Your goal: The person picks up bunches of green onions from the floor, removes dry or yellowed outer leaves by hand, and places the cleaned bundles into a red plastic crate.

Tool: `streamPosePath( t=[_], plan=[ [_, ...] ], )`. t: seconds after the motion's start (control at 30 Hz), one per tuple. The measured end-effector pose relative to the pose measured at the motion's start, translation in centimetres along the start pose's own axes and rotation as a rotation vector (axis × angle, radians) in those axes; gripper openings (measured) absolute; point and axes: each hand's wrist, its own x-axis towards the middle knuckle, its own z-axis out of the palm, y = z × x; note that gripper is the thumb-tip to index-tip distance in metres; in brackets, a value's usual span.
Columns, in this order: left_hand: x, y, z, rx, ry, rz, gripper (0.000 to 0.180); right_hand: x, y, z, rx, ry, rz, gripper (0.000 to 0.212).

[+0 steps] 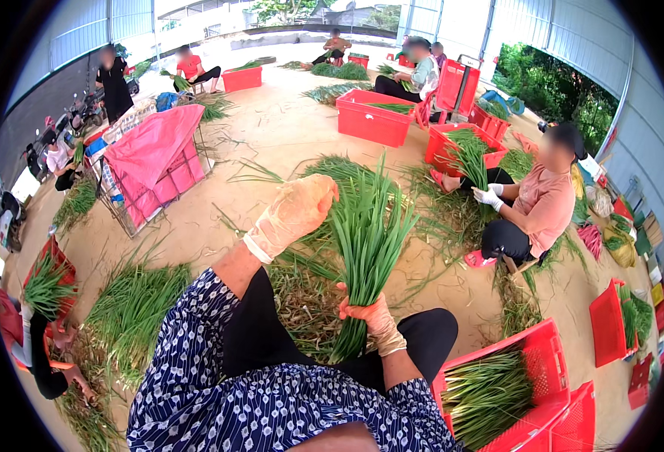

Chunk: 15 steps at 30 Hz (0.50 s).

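My right hand (373,320), in a thin pale glove, is wrapped round the lower stems of a bunch of chives (373,241). The bunch stands nearly upright between my knees, its long flat green leaves fanning out at the top. Just left of the leaves is my gloved left hand (294,215), raised with its fingers curled together; whatever may be pinched in them is hidden. Under and behind the bunch lie loose chives and dry trimmings (309,301) on the floor.
A red crate (546,361) of chives stands close by my right knee. A loose chive pile (140,313) lies to my left. One co-worker (539,196) sits at the right holding chives; others sit farther off. A pink-covered metal frame (151,166) stands at the left.
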Motion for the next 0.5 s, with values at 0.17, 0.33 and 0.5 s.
streamPosePath(
  t=[0.17,0.33,0.5],
  plan=[
    [1.2,-3.3,-0.3,-0.945,0.145,-0.431,0.029,-0.5,0.0,-0.6,-0.013,-0.027,0.031,0.054],
    [0.1,-3.2,1.8,-1.006,-0.175,-0.585,0.026,0.0,-0.1,0.5,-0.003,-0.057,0.017,0.053],
    [-0.6,-3.0,4.2,-1.201,-0.151,-0.572,0.016,0.1,0.0,0.7,-0.030,-0.078,0.023,0.053]
  ],
)
